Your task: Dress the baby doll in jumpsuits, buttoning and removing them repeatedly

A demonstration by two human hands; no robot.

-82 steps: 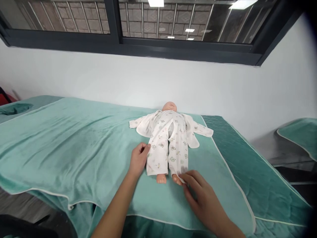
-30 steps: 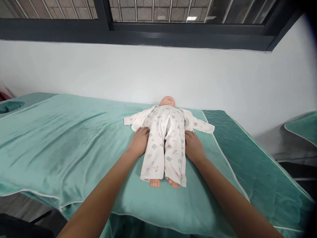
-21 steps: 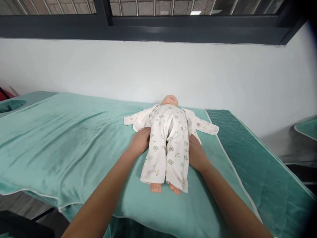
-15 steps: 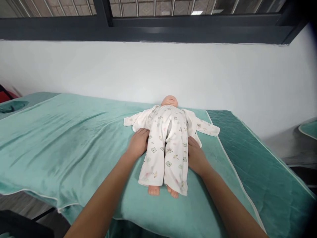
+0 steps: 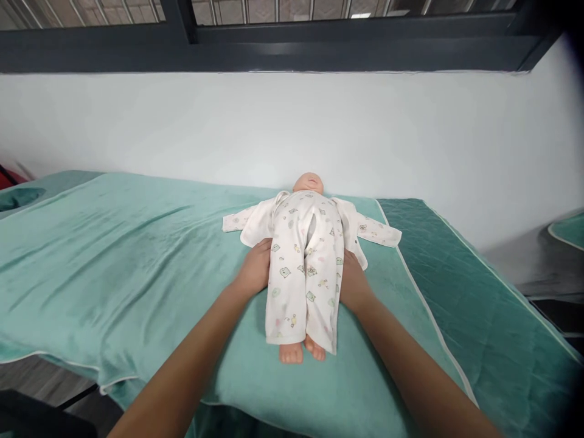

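Observation:
A baby doll (image 5: 308, 181) lies on its back, head toward the wall. It wears a white patterned top (image 5: 378, 231) with the sleeves spread and the front open. White trousers (image 5: 287, 292) with small printed animals cover its belly and legs, and both bare feet (image 5: 291, 353) stick out at the hems. My left hand (image 5: 255, 267) is closed at the trousers' left side, its fingertips partly hidden by the cloth. Against the opposite side, my right hand (image 5: 354, 283) is closed too, with most of its fingers behind the trouser leg.
A light green cover (image 5: 137, 261) lies wrinkled under the doll, over a darker green quilted cover (image 5: 456, 292) at the right. Behind stands a white wall (image 5: 274, 128) below a dark window frame (image 5: 342, 48). The bed's front edge drops to the floor at lower left.
The trouser legs have come closer together, and the doll's feet now lie nearer each other. Both hands have shifted slightly inward with the cloth. The view has moved a little.

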